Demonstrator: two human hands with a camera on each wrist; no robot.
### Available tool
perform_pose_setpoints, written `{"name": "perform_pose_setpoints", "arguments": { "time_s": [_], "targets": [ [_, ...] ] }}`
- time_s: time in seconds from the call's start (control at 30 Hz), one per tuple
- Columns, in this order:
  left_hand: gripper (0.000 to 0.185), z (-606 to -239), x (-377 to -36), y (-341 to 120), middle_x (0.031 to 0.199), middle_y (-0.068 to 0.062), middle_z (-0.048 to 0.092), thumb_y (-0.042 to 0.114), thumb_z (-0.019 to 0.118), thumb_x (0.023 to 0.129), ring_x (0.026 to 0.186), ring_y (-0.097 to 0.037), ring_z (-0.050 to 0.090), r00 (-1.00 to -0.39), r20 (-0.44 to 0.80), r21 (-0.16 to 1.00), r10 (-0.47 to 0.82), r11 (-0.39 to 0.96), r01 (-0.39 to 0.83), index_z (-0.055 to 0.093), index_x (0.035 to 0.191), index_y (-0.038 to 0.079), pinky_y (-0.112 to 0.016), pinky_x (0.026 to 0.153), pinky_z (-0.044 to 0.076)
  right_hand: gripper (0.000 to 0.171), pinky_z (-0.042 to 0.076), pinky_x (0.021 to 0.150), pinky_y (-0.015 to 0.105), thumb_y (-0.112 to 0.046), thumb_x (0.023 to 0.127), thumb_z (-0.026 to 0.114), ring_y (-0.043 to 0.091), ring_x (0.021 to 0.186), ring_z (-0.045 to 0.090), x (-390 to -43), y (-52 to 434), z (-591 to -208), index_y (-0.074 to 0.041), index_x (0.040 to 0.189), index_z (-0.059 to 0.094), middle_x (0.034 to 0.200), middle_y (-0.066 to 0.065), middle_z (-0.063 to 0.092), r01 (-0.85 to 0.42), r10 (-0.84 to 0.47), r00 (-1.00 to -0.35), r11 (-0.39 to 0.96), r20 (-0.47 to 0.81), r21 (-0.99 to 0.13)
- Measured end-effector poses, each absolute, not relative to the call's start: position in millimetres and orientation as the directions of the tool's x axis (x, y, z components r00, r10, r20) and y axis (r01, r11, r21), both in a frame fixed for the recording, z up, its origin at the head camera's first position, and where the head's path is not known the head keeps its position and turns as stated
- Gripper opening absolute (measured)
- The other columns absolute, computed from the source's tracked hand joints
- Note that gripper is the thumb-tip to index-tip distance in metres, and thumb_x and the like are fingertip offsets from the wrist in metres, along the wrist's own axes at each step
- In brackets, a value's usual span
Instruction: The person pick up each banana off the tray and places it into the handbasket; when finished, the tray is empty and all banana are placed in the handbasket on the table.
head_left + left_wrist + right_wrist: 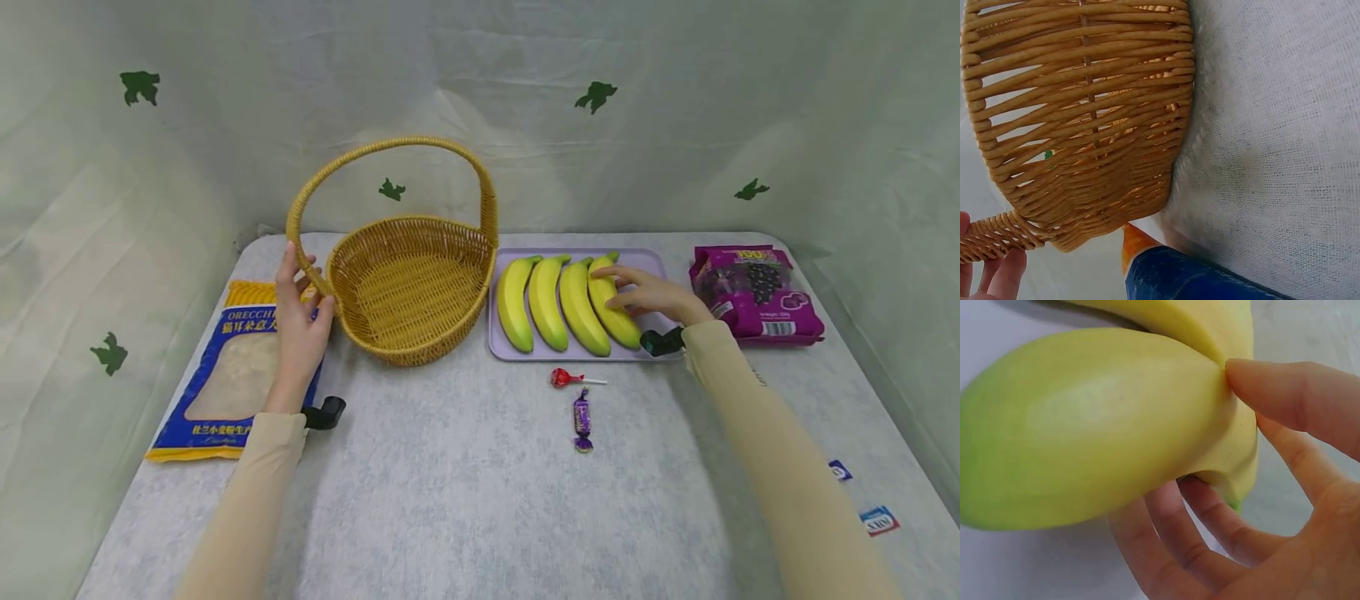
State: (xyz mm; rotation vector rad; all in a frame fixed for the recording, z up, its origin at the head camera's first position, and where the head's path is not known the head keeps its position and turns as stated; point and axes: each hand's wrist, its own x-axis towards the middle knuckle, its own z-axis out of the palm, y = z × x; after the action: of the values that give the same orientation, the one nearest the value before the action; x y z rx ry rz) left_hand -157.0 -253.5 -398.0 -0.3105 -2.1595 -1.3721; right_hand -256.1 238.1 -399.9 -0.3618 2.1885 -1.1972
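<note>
A wicker basket (405, 346) with a tall arched handle (390, 148) stands empty at the back left of the table. My left hand (300, 312) grips it where the handle meets the rim. In the left wrist view the fingers (997, 278) lie beside the handle's base (991, 240), under the woven wall (1085, 125). Several yellow-green bananas lie side by side on a lilac tray (652, 258). My right hand (630, 292) holds the rightmost banana (626, 332). The right wrist view shows the thumb (1291, 394) on top of that banana (1097, 425) and the fingers (1172, 550) curled beneath it.
A blue and yellow pasta bag (225, 375) lies left of the basket, partly under my left forearm. A purple snack bag (753, 292) sits right of the tray. A red lollipop (562, 377) and a purple wrapped candy (582, 419) lie in front of the tray. Small packets (877, 521) sit near the right edge.
</note>
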Motion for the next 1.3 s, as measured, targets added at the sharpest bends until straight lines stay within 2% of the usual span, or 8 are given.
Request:
{"name": "perform_pose_setpoints", "arguments": {
  "time_s": [0.23,0.4,0.57,0.73,0.9,1.0,1.17,1.3],
  "targets": [
    [0.074,-399.8,-157.1,-255.2,0.145,-0.010,0.028,-0.012,0.046,0.093,0.125,-0.028,0.043,-0.814,0.574,0.744,-0.085,0.470,0.475,0.012,0.152,0.017,-0.040,0.097,0.045,0.062,0.037,0.100,0.060,-0.016,0.093,0.057,0.042,0.135,0.022,-251.0,239.9,-390.7,-0.012,0.149,0.030,0.153,0.023,0.014,0.066,-0.479,-0.798,0.534,-0.366,-0.843],
    [0.073,-399.2,-156.0,-255.0,0.143,-0.014,0.029,-0.010,0.046,0.094,0.125,-0.033,0.042,-0.829,0.552,0.755,-0.095,0.478,0.448,0.012,0.152,0.018,-0.041,0.099,0.044,0.059,0.040,0.097,0.058,-0.019,0.093,0.059,0.039,0.137,0.019,-247.3,235.7,-383.0,-0.015,0.147,0.035,0.155,0.013,0.017,0.023,-0.499,-0.811,0.494,-0.305,-0.869],
    [0.073,-398.6,-154.5,-254.5,0.142,-0.019,0.030,-0.009,0.046,0.094,0.125,-0.037,0.041,-0.836,0.540,0.761,-0.099,0.482,0.434,0.012,0.152,0.018,-0.039,0.098,0.045,0.057,0.045,0.094,0.054,-0.020,0.092,0.062,0.033,0.134,0.026,-241.2,215.6,-371.2,-0.017,0.146,0.041,0.152,0.008,0.025,-0.025,-0.535,-0.808,0.447,-0.245,-0.894],
    [0.074,-396.5,-154.4,-252.6,0.140,-0.020,0.030,-0.011,0.046,0.093,0.125,-0.038,0.041,-0.833,0.544,0.758,-0.102,0.484,0.436,0.012,0.152,0.019,-0.046,0.099,0.043,0.058,0.047,0.092,0.048,-0.018,0.093,0.062,0.031,0.130,0.031,-234.3,183.1,-356.4,-0.017,0.146,0.040,0.148,0.012,0.029,-0.079,-0.621,-0.754,0.408,-0.213,-0.910],
    [0.076,-387.3,-149.7,-245.9,0.139,-0.028,0.028,-0.017,0.044,0.091,0.124,-0.044,0.039,-0.830,0.549,0.764,-0.100,0.462,0.450,0.013,0.152,0.017,-0.054,0.102,0.037,0.057,0.049,0.087,0.043,-0.022,0.092,0.062,0.030,0.117,0.045,-228.5,149.0,-344.1,-0.023,0.146,0.041,0.145,0.012,0.031,-0.137,-0.712,-0.677,0.372,-0.188,-0.918],
    [0.075,-384.3,-147.5,-243.8,0.140,-0.027,0.026,-0.018,0.044,0.090,0.124,-0.044,0.038,-0.826,0.555,0.761,-0.096,0.461,0.458,0.013,0.151,0.014,-0.050,0.105,0.035,0.056,0.049,0.088,0.042,-0.024,0.092,0.063,0.027,0.117,0.047,-225.3,128.6,-338.6,-0.027,0.144,0.043,0.144,0.009,0.032,-0.158,-0.750,-0.638,0.351,-0.176,-0.923],
    [0.073,-393.3,-154.7,-249.9,0.143,-0.022,0.025,-0.018,0.046,0.089,0.125,-0.037,0.040,-0.808,0.580,0.742,-0.100,0.474,0.474,0.014,0.149,0.009,-0.041,0.106,0.036,0.055,0.048,0.091,0.041,-0.024,0.091,0.064,0.021,0.128,0.037,-224.2,96.7,-330.9,-0.027,0.143,0.045,0.144,0.000,0.036,-0.215,-0.797,-0.589,0.311,-0.131,-0.926],
    [0.071,-391.9,-154.7,-251.1,0.143,-0.020,0.027,-0.017,0.048,0.089,0.127,-0.032,0.040,-0.803,0.588,0.732,-0.102,0.490,0.473,0.015,0.147,0.007,-0.042,0.105,0.038,0.055,0.048,0.090,0.043,-0.025,0.091,0.063,0.020,0.122,0.041,-227.8,75.7,-328.4,-0.030,0.143,0.045,0.142,0.000,0.038,-0.232,-0.808,-0.577,0.307,-0.123,-0.923]
  ]
}}
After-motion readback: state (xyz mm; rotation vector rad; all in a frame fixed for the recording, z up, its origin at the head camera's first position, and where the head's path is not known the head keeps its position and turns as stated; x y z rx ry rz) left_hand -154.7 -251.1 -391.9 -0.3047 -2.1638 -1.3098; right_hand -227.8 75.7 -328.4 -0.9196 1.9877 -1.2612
